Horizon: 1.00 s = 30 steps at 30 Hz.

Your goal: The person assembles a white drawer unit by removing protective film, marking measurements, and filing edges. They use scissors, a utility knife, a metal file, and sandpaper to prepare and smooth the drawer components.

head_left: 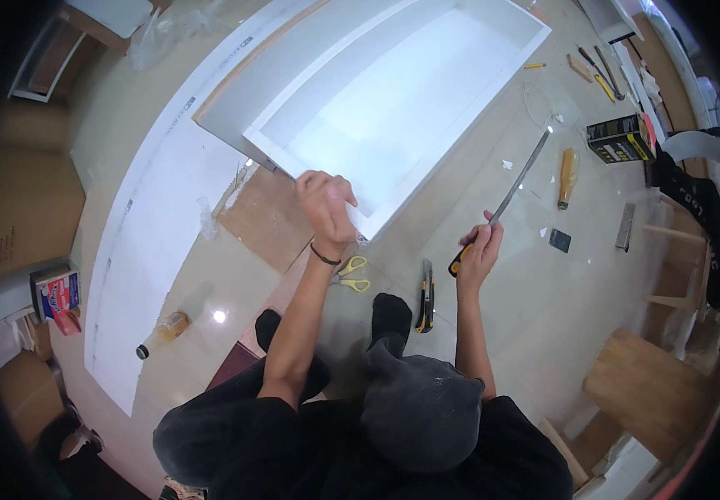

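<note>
A long white drawer-like box (376, 108) lies ahead of me, open side up and slanting away to the right. At its near end, my left hand (325, 206) is closed over the edge by the corner, its fingertips partly hidden. Held out to the right of the box, apart from it, is a long metal file (520, 179) with a black and yellow handle. My right hand (478, 252) grips it where handle meets blade, the tip pointing up and right. On the floor between my arms are yellow-handled scissors (356, 282) and a black and yellow utility knife (425, 298).
A white sheet (139, 258) and a brown board (268, 215) lie at left. Bottles stand or lie on both sides, one (568, 177) at right near a metal can (620, 140). Hand tools (601, 75) are farther back; a wooden stool (647, 392) is lower right.
</note>
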Each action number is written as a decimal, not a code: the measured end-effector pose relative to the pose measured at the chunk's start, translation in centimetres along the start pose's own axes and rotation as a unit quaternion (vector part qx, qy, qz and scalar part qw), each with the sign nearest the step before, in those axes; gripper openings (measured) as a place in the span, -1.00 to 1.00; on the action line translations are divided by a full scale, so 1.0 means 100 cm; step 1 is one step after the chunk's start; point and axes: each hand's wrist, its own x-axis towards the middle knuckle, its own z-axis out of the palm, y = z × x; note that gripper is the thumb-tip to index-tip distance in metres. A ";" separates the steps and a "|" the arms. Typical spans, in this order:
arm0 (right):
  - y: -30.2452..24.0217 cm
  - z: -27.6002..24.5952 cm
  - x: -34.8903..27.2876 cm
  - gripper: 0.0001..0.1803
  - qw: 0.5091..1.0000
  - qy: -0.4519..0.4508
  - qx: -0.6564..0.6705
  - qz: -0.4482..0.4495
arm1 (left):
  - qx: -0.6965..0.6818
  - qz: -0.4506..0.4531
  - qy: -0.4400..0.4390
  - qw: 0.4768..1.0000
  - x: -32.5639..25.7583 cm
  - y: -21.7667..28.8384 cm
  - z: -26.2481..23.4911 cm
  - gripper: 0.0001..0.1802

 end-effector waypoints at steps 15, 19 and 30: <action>-0.132 0.105 0.077 -0.63 0.953 -0.197 -0.181 -0.142 | -0.121 -0.215 0.113 0.962 0.061 -0.020 -0.025 -0.19; -0.145 0.113 0.081 -0.64 0.958 -0.202 -0.165 -0.119 | -0.183 -0.187 0.136 0.955 0.076 -0.031 -0.030 -0.17; -0.173 0.130 0.091 -0.63 0.956 -0.244 -0.154 -0.059 | -0.104 -0.103 0.114 0.983 0.093 -0.043 -0.050 -0.72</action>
